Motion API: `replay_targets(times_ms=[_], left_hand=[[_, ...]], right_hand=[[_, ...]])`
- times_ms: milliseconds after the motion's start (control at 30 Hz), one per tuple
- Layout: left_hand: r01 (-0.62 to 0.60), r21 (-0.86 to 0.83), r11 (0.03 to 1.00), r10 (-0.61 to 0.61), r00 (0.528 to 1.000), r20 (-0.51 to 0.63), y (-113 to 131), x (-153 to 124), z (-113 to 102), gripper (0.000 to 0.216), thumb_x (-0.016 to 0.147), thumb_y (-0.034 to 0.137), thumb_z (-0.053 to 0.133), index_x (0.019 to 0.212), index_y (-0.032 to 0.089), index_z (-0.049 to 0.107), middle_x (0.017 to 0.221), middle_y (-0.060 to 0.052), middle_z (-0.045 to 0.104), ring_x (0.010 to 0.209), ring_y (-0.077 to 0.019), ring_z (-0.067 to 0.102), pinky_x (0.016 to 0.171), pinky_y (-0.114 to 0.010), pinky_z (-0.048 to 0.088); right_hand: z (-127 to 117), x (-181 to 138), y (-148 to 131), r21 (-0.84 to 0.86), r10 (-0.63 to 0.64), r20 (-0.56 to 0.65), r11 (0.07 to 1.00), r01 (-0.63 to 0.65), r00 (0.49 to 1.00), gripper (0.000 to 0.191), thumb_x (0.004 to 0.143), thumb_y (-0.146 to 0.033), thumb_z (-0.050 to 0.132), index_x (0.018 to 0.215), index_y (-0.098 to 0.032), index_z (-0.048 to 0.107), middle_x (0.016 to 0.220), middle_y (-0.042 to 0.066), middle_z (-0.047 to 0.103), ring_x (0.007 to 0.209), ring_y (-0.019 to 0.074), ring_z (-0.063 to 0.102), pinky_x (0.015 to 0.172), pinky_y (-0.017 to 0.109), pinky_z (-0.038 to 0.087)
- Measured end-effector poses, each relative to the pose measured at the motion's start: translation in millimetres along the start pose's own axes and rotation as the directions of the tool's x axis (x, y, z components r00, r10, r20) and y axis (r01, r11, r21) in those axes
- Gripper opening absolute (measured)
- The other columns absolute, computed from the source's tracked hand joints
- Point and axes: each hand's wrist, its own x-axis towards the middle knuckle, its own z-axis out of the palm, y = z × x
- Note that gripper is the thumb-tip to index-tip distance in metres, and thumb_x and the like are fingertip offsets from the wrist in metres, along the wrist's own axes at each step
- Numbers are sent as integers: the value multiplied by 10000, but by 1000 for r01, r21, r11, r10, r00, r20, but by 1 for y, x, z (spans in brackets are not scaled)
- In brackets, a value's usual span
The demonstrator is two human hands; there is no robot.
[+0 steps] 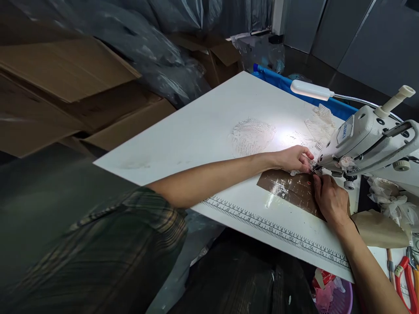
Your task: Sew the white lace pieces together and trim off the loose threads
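Note:
My left hand (296, 158) reaches across the white sewing table (203, 135) to the needle area of a white sewing machine (356, 135). Its fingers are pinched on a small piece of white lace (294, 173). Opposite it, my right hand (332, 198) rests with curled fingers close to the presser foot, its fingertips almost meeting those of the left. What the right fingers grip, if anything, is hidden. Beneath both hands lies a shiny brown sheet (288, 189) on the tabletop. More lace (252, 136) lies flat beyond my left forearm, and a bunched lace piece (321, 124) sits beside the machine head.
A lamp (310, 90) lights the table. A printed ruler (275, 231) follows the front edge. Red-handled pliers (406, 279) lie at lower right, near a purple basket (342, 298) of scraps. Cardboard boxes (65, 74) and plastic-wrapped bundles (153, 56) stand at left.

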Motion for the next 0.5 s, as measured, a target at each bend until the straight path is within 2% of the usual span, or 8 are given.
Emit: replay_targets(times_ms=[133, 300, 500], left_hand=[[1, 29, 1000, 0, 999, -37, -4, -1, 2, 402, 842, 177, 559, 1218, 96, 444, 887, -102, 751, 722, -138, 688, 611, -243, 497], [21, -19, 1000, -22, 999, -25, 0, -3, 2, 492, 833, 188, 559, 1289, 60, 425, 914, -117, 740, 741, -150, 683, 622, -258, 497], [109, 25, 994, -106, 991, -77, 1, -2, 6, 570, 817, 284, 618, 1299, 55, 417, 858, -101, 733, 714, -159, 688, 598, -253, 501]], right_hand=[[1, 4, -6, 38, 10, -71, 999, -7, 997, 389, 1028, -429, 385, 1005, -139, 644, 809, 109, 697, 573, 178, 566, 513, 283, 170], [4, 8, -6, 78, -13, -122, 997, 23, 992, 378, 1019, -406, 412, 979, -138, 675, 801, 111, 705, 649, 188, 595, 525, 281, 182], [6, 9, -2, 125, 14, -119, 992, 1, 993, 392, 1013, -432, 416, 909, -160, 678, 752, 87, 695, 584, 166, 548, 533, 282, 182]])
